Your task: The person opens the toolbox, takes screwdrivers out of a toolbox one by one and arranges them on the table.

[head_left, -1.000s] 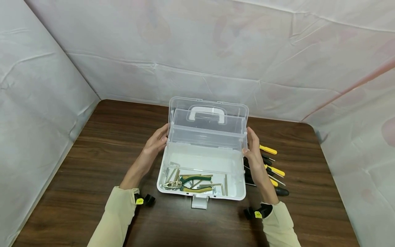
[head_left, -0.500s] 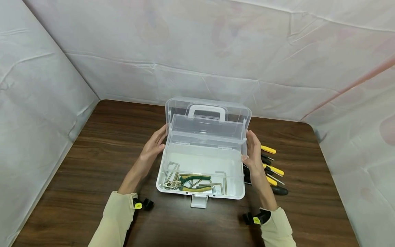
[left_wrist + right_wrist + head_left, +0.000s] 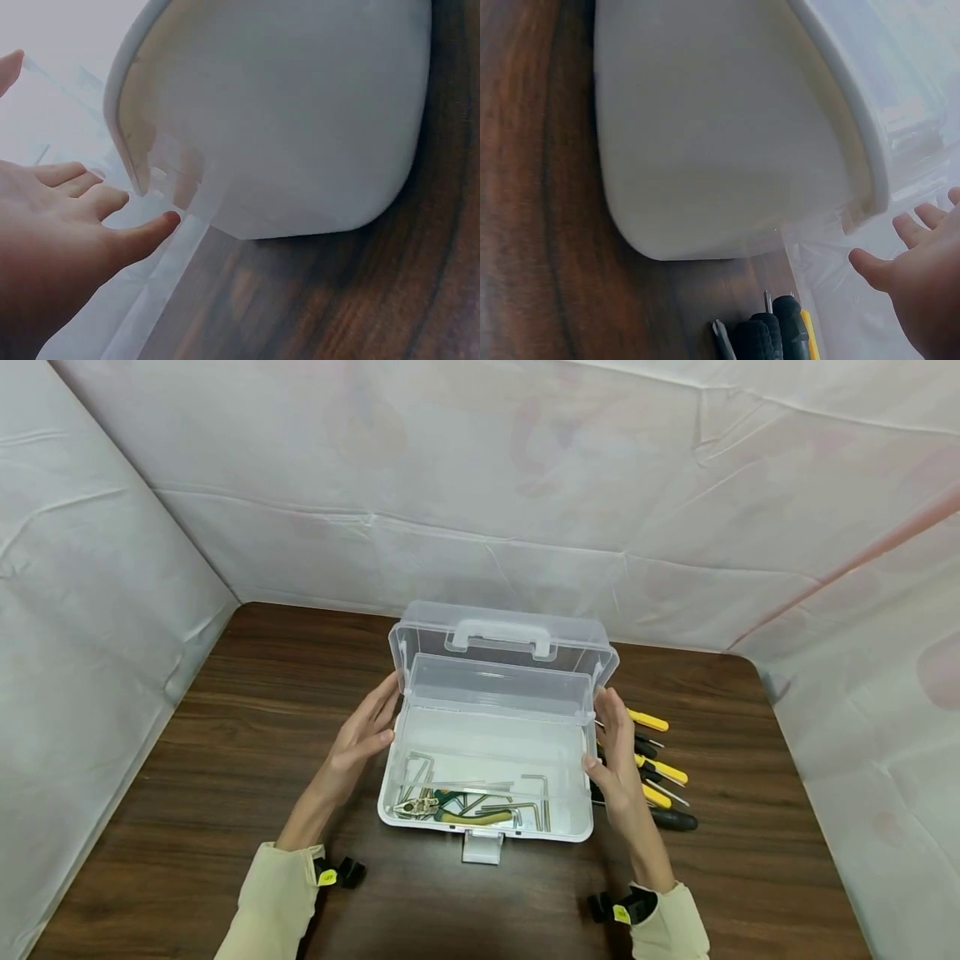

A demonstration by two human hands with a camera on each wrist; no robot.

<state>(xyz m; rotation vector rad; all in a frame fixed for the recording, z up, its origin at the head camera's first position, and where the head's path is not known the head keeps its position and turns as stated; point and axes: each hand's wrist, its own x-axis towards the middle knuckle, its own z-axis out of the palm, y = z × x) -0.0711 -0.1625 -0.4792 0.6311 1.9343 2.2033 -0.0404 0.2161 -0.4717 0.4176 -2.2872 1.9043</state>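
Note:
A white toolbox stands with its clear lid raised at the back and a clear inner tray below it. Inside lie pliers with green and yellow handles and several hex keys. My left hand lies along the box's left side, its fingers extended near the lid's corner. On the opposite side, my right hand holds its fingers similarly extended. In both wrist views the fingers are spread beside the lid; whether they touch it I cannot tell.
Several screwdrivers with yellow and black handles lie on the brown table to the right of the box, partly behind my right hand. White sheeting rises behind the table. An open latch sticks out at the box front.
The clear lid has swung up and toward me. The inner tray has come lower and forward over the box. Both hands have shifted slightly toward me along the sides.

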